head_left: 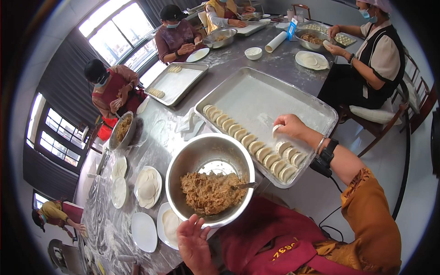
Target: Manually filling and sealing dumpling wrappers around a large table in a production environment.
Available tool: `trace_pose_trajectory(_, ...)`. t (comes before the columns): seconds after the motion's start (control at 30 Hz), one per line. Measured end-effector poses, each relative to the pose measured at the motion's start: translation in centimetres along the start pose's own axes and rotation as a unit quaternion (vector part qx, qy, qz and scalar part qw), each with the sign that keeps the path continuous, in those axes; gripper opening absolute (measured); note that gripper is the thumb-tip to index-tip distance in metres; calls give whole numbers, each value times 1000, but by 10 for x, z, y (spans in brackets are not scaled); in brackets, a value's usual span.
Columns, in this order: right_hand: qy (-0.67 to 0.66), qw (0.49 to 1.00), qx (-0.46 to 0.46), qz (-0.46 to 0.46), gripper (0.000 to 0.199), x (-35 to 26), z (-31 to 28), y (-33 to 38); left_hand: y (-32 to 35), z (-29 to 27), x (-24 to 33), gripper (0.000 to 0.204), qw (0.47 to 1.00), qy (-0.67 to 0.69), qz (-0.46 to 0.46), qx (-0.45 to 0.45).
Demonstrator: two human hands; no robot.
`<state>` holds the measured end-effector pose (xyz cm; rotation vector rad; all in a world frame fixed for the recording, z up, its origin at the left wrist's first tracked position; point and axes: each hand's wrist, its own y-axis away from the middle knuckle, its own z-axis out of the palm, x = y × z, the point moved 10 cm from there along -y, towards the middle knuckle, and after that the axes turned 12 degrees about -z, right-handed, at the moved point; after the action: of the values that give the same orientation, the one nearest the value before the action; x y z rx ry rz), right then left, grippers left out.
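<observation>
My right hand [293,126] pinches a pale folded dumpling [276,131] over the metal tray [268,89]. A long row of dumplings [240,134] runs along the tray's near side, with a short second row [289,152] beside its right end. My left hand [196,243] is open, palm up with fingers loosely apart, holding nothing. It is by the near rim of a steel bowl [183,158] of brown minced filling [213,192]. A spoon or spatula handle [245,185] sticks out of the filling. Left of that hand, a white plate holds round dough wrappers [171,224].
More white plates [144,233], some with wrappers [147,187], stand on the floury table left of the bowl. A second filling bowl [123,130] and another dumpling tray [178,87] lie farther off. Several co-workers sit or stand around the table. A chair [380,114] is at right.
</observation>
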<state>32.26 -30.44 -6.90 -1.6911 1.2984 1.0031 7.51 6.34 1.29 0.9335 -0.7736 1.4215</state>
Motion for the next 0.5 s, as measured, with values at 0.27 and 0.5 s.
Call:
trace_pose_trajectory(0.27,62,992,-103,-37,18,-5,29,0,-5,-9,4,41,1000,7,13,19)
trace_pose_trajectory(0.5,84,982,-94,-138,18,-12,30,-2,-3,-22,1,39,999,-5,11,52)
